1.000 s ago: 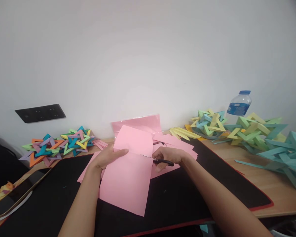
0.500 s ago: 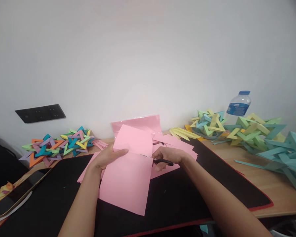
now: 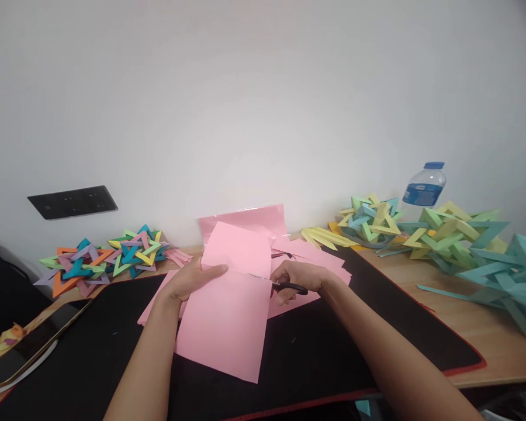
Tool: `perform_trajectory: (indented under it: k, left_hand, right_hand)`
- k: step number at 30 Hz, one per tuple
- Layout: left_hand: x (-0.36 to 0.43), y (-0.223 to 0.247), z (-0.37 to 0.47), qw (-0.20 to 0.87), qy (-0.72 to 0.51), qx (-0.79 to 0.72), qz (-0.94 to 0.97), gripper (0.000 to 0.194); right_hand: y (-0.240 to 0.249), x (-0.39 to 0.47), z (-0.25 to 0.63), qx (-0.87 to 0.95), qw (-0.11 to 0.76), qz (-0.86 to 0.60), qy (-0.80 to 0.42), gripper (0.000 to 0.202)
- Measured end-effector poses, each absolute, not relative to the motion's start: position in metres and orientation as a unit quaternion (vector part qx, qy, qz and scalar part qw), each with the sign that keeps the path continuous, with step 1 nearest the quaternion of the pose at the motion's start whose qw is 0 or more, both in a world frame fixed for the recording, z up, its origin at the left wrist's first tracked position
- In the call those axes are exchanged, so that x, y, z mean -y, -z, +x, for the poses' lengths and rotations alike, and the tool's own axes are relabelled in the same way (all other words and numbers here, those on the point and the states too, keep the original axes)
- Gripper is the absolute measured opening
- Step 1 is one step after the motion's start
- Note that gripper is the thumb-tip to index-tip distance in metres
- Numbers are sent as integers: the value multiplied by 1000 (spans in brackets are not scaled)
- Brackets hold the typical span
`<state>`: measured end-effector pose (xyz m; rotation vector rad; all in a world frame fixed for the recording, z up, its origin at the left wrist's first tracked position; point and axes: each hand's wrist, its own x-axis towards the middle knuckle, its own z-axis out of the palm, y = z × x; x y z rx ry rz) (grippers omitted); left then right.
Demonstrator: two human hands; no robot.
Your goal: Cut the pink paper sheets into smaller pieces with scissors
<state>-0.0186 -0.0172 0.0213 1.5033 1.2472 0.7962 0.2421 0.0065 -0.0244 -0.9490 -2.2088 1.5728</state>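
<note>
Left hand [image 3: 189, 280] is pinching pink sheet [image 3: 228, 327]; right hand [image 3: 298, 275] is gripping scissors [image 3: 291, 286], seemingly mid-cut across it. Next snip is probably calling for keeping pink sheet taut.

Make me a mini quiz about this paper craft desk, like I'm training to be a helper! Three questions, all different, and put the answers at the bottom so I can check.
1. Name it: what tool does the right hand hold?

2. Pick one: what color is the bottle cap?
a) red
b) blue
c) yellow

3. True or false: the left hand has its thumb on top of the pink sheet.

Key:
1. Scissors, with a black handle.
2. b
3. True
</note>
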Motion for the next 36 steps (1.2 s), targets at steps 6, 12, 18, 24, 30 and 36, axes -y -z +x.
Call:
perform_trajectory:
  k: [6, 12, 18, 24, 30, 36]
  left_hand:
    - [17, -20, -19, 482, -322, -524, 623, 53]
    - [13, -15, -21, 471, -304, -563, 607, 57]
    - [12, -13, -22, 459, -306, -556, 622, 56]
    - [12, -14, -21, 472, -305, -542, 625, 52]
    - [9, -11, -24, 478, -305, -540, 622, 54]
    - [7, -8, -25, 478, -315, -538, 619, 53]
  right_hand:
    - [28, -9, 242, 757, 133, -326, -551, 28]
    - [31, -11, 243, 759, 131, -331, -545, 34]
    - [32, -11, 244, 760, 129, -327, -546, 31]
    - [33, -11, 244, 757, 132, -323, -552, 28]
    - [33, -11, 244, 753, 138, -317, -560, 26]
    - [34, -12, 244, 757, 133, -320, -554, 25]
